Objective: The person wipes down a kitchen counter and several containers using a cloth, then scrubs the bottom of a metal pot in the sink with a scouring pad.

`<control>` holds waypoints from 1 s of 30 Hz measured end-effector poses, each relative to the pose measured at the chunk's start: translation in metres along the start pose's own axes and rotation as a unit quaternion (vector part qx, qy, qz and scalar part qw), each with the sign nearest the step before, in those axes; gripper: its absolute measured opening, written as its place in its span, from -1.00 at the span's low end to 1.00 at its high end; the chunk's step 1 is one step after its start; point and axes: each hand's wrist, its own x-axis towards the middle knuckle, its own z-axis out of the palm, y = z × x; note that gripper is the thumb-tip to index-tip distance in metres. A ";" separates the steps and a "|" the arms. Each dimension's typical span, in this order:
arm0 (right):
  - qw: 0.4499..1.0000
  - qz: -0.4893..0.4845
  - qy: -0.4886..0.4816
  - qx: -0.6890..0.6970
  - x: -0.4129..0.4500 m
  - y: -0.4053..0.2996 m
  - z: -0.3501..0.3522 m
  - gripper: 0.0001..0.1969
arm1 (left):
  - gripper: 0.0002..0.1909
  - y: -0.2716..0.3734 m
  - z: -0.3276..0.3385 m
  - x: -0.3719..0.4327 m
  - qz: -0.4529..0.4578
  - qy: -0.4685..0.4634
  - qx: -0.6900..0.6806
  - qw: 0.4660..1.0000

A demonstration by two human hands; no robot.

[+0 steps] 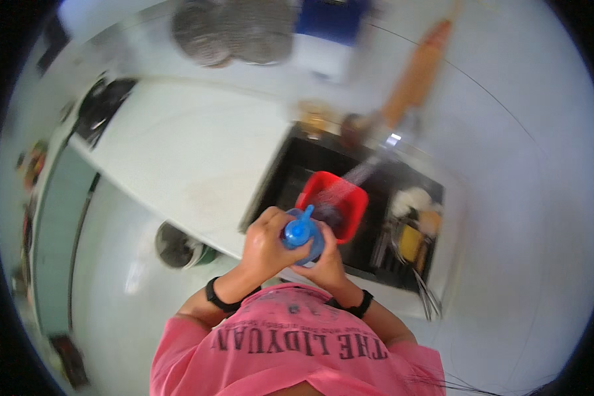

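Both my hands are around a blue pump bottle [302, 235], close in front of my chest, at the near edge of the sink. My left hand [270, 240] wraps its left side, the thumb near the pump's collar. On the right side lies my right hand [326, 260], partly hidden by the bottle. Just beyond the bottle a red plastic basin [357, 204] sits in the black sink [371, 245]. Water sprays from the faucet [392, 141] into this basin. Something dark, too blurred to name, lies inside it.
White countertop [193, 148] extends to the left. Sponges [410, 242] and utensils stand at the sink's right side. A yellowish glass container [314, 119] is by the back rim. On the floor below the counter stands a bin [178, 246]. A black pan [104, 106] lies far left.
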 end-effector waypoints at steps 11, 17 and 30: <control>0.941 0.078 0.277 -0.179 -0.022 -0.008 -0.118 -0.16 | -0.64 0.092 0.120 0.074 0.152 -0.131 -0.103 0.974; 0.882 0.074 0.360 -0.296 -0.041 0.025 -0.222 -0.33 | -0.62 0.143 0.230 0.099 0.186 -0.172 -0.173 0.952; 0.826 0.150 0.440 -0.320 -0.143 0.182 -0.326 -0.36 | -0.67 0.164 0.478 0.019 0.179 -0.194 -0.252 0.931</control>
